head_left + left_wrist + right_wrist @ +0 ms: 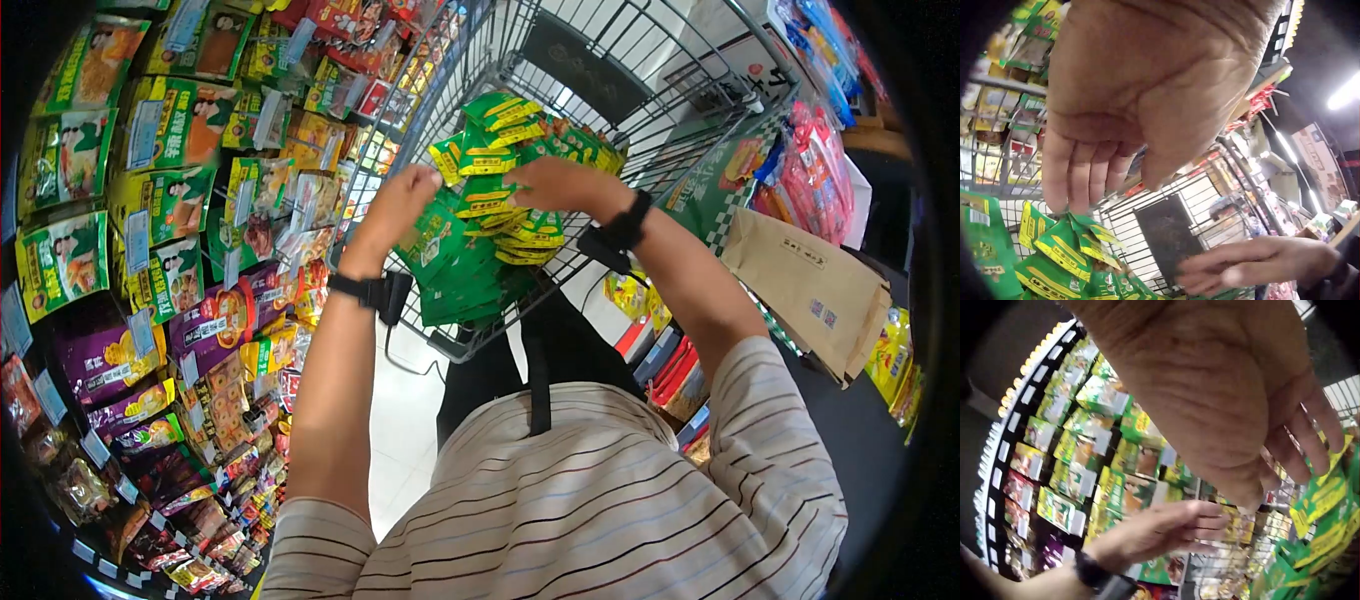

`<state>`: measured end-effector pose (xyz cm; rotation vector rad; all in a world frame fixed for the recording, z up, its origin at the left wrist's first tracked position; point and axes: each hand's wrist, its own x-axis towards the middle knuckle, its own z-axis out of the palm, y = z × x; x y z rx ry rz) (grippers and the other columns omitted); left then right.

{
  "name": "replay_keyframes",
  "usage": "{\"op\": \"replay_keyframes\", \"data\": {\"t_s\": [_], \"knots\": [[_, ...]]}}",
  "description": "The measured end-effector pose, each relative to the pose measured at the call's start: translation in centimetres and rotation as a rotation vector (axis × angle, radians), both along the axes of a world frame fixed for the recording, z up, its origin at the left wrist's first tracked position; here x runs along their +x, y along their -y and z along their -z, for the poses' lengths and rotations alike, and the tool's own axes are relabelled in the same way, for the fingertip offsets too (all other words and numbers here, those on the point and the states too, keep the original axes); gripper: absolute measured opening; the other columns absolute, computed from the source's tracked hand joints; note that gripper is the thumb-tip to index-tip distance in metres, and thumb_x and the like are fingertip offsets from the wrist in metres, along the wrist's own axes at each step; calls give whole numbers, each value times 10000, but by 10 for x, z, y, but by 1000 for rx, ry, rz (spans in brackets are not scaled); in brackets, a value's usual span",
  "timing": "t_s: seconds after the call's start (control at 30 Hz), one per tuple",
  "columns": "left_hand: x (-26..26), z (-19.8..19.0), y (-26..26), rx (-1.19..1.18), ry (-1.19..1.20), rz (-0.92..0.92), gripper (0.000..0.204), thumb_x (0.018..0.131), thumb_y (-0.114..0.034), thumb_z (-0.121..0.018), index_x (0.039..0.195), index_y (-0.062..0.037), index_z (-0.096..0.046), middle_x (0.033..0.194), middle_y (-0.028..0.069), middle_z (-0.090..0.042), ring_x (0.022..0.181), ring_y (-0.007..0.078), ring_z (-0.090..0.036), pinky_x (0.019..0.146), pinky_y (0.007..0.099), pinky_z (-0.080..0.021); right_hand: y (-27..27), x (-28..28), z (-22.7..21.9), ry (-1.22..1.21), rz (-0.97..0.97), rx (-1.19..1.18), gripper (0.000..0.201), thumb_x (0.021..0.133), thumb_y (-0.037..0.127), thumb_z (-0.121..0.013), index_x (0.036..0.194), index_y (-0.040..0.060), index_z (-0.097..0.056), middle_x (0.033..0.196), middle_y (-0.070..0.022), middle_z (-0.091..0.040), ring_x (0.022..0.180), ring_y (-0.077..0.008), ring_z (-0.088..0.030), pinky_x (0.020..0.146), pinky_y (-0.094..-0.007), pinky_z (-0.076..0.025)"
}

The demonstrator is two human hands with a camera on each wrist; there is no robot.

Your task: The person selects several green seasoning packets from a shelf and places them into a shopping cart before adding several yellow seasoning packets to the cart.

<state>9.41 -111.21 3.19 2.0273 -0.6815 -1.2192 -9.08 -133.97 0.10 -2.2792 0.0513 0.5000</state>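
Note:
Green packets with yellow tops [470, 265] lie piled and overlapping in the wire cart. At the pile's left side is the left hand [400, 210]; in the left wrist view its extended fingers [1088, 172] reach a packet top [1063, 250], the thumb standing apart. Whether they touch it I cannot tell. Over the pile's upper right part is the right hand [572, 188], its fingers [1304, 447] loosely extended beside the packets [1325, 515] in the right wrist view. Neither hand visibly grips a packet.
Wire cart sides [385, 165] surround the pile, with a dark panel [585, 68] at the far end. Shelves of hanging packets [175, 125] stand at left. At right are a brown paper bag [805, 290] and pink packages [815, 175].

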Motion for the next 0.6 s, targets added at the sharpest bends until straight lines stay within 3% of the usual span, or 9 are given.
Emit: {"op": "replay_keyframes", "data": {"t_s": [0.1,0.2,0.23,0.3,0.4,0.53,0.6], "knots": [[16,45,38,70,-89,-154,452,960,-397,-576,1098,31,-609,888,77,-625,836,244,-617,789,385,-516,17,-20,-58,22,145,25,417,949,309,-582,1250,22,-603,1078,-217,-679,1004,-381,-649,864,-444,-514],[37,124,45,237,-120,-190,541,940,-439,-593,1162,55,-592,981,144,-646,876,274,-624,785,400,-522,32,-52,-81,104,310,50,360,941,271,-615,1194,16,-620,978,-227,-675,911,-403,-652,773,-445,-520],[41,147,45,307,-127,-195,568,938,-444,-593,1221,47,-556,1066,150,-619,958,284,-604,823,417,-517,35,-62,-81,141,363,61,343,935,267,-629,1169,15,-628,937,-232,-672,875,-415,-651,736,-450,-520],[47,179,49,444,-140,-208,642,933,-454,-594,1340,31,-485,1234,162,-565,1122,304,-564,900,451,-507,42,-80,-74,170,461,100,341,937,245,-638,1176,3,-626,912,-234,-665,815,-382,-657,699,-424,-513],[44,204,49,460,-164,-308,681,923,-448,-609,1379,34,-456,1295,190,-520,1154,340,-534,936,480,-495,49,-90,-73,94,575,167,338,947,224,-643,1183,-16,-623,867,-216,-662,726,-293,-645,662,-374,-501],[42,232,52,456,-219,-464,708,907,-465,-630,1378,32,-451,1309,201,-511,1153,331,-533,917,474,-495,60,-87,-70,98,685,253,343,963,214,-640,1194,-38,-610,793,-150,-645,671,-147,-571,630,-308,-473],[40,249,50,437,-280,-537,552,938,-445,-597,1301,-36,-520,1220,134,-587,1080,270,-577,872,448,-491,67,-82,-65,127,692,266,349,969,225,-635,1196,-38,-607,780,-122,-635,676,-126,-551,625,-306,-470]]}}
